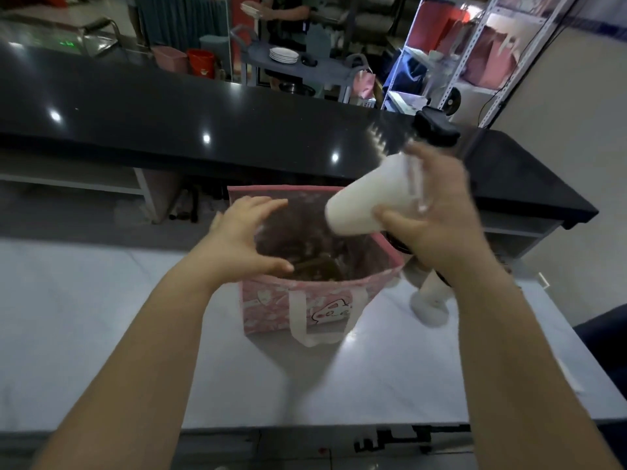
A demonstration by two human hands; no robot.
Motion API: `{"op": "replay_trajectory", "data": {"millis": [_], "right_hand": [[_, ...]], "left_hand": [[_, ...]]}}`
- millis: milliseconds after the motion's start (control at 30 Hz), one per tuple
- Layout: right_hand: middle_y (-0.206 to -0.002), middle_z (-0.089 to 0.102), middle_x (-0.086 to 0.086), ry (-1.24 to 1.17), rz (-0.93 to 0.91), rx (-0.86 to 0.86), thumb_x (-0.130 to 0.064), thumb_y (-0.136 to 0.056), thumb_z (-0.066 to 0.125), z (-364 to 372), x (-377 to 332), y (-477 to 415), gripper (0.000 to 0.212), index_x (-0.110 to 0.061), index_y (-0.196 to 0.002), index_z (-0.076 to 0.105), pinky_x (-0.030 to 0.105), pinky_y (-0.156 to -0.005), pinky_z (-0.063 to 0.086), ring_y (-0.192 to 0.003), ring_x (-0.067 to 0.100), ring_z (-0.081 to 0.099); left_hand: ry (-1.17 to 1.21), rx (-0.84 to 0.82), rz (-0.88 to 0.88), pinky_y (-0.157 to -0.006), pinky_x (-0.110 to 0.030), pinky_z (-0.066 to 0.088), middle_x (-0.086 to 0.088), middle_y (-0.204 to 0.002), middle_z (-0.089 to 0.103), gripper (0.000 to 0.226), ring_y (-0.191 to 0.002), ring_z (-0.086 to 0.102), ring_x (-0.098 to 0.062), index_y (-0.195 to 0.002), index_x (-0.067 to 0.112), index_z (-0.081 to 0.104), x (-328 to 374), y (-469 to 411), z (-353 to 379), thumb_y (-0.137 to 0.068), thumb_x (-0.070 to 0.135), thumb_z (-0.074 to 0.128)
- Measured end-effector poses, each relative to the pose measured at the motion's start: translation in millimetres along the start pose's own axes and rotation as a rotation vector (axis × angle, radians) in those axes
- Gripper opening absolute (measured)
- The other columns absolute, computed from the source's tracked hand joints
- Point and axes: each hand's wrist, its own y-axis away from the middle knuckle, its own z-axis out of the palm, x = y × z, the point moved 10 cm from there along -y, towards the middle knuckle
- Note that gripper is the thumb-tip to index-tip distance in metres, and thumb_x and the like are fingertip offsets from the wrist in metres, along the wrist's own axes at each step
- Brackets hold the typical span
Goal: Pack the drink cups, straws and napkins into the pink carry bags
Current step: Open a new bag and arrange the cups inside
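The left hand (244,239), grip open, braces the pink carry bag (271,300) mouth wide while the right hand (437,218) grips the tilted drink cup (366,201) above it.

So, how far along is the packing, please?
Done: the pink patterned carry bag stands open on the white table. In hand: the right hand holds a white, black-lidded cup tilted over it, left hand at its rim. Left: a second white cup beside the bag; no straws or napkins visible.

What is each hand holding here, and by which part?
The right hand grips the cup round its side, tilted over the bag. The left hand is open at the bag's rim, holding nothing.
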Motion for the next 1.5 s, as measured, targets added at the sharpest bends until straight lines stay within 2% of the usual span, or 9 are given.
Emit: {"op": "replay_trajectory", "data": {"millis": [167,267,467,800,900,1033,1267,1400,1500], "right_hand": [[-0.134,0.034,-0.001,0.471,-0.100,-0.636,-0.040,-0.071,0.078,148,0,16,0.085,-0.032,-0.144,0.034,0.037,-0.097,0.045,-0.120,0.023,0.042],[-0.136,0.034,0.004,0.612,-0.069,-0.768,-0.035,-0.075,0.078,189,26,17,0.086,-0.026,-0.145,0.031,0.037,-0.094,0.044,-0.121,0.027,0.041],[-0.154,0.016,0.008,0.566,-0.044,-0.831,-0.038,-0.074,0.079,232,45,19,0.104,-0.034,-0.150,0.009,0.050,-0.108,0.037,-0.135,0.037,0.030],[-0.138,0.029,0.007,0.545,-0.047,-0.797,-0.028,-0.077,0.073,244,55,41,0.075,-0.031,-0.139,0.031,0.045,-0.097,0.042,-0.124,0.037,0.035],[-0.157,0.009,-0.001,0.554,0.033,-0.878,-0.041,-0.084,0.066,252,66,51,0.084,-0.033,-0.150,0.015,0.049,-0.112,0.028,-0.142,0.034,0.014],[-0.160,-0.016,-0.018,0.475,0.043,-0.898,-0.064,-0.096,0.032,259,68,61,0.072,-0.041,-0.153,-0.005,0.048,-0.120,-0.001,-0.148,0.021,-0.017],[-0.153,-0.033,-0.023,0.546,0.094,-0.954,-0.060,-0.099,0.018,271,79,73,0.062,-0.048,-0.147,-0.019,0.054,-0.118,-0.007,-0.143,0.020,-0.032],[-0.158,-0.023,-0.019,0.493,0.153,-1.028,-0.063,-0.098,0.027,258,68,62,0.067,-0.048,-0.149,-0.013,0.054,-0.119,-0.003,-0.147,0.021,-0.023],[-0.162,0.016,-0.004,0.371,0.199,-0.867,-0.056,-0.093,0.050,217,48,27,0.074,-0.042,-0.153,0.009,0.048,-0.117,0.025,-0.147,0.024,0.019]], "left_hand": [[-0.124,-0.102,0.015,-0.119,-0.055,-0.008,0.017,-0.160,-0.022,0.137,-0.144,-0.029,-0.009,-0.150,0.051,-0.009,3,14,20,-0.052,0.058,0.087],[-0.172,-0.147,0.027,-0.118,-0.054,-0.011,0.017,-0.155,-0.034,0.142,-0.140,-0.037,-0.010,-0.148,0.048,-0.019,7,19,24,-0.053,0.062,0.085],[-0.169,-0.162,0.059,-0.118,-0.056,-0.010,0.020,-0.152,-0.039,0.145,-0.135,-0.044,-0.006,-0.143,0.049,-0.028,5,28,26,-0.052,0.066,0.083],[-0.172,-0.132,0.066,-0.118,-0.057,-0.008,0.017,-0.155,-0.035,0.138,-0.136,-0.042,-0.007,-0.146,0.047,-0.025,-10,26,23,-0.053,0.075,0.073],[-0.173,-0.137,0.084,-0.118,-0.058,-0.008,0.017,-0.155,-0.034,0.137,-0.136,-0.043,-0.006,-0.145,0.048,-0.025,-10,26,24,-0.052,0.076,0.071],[-0.175,-0.120,0.084,-0.118,-0.059,-0.005,0.014,-0.156,-0.033,0.136,-0.137,-0.042,-0.008,-0.145,0.049,-0.025,-12,27,26,-0.049,0.080,0.065],[-0.225,-0.093,0.052,-0.119,-0.055,-0.006,0.015,-0.155,-0.035,0.134,-0.138,-0.041,-0.010,-0.147,0.045,-0.023,-25,26,24,-0.056,0.077,0.070],[-0.171,-0.074,0.072,-0.120,-0.053,-0.004,0.012,-0.162,-0.019,0.119,-0.144,-0.029,-0.010,-0.150,0.047,-0.013,-20,20,19,-0.061,0.083,0.058],[-0.206,0.069,0.065,-0.118,-0.047,0.015,0.002,-0.162,0.011,0.096,-0.148,0.000,-0.019,-0.153,0.039,0.016,-10,5,2,-0.073,0.078,0.052]]}}
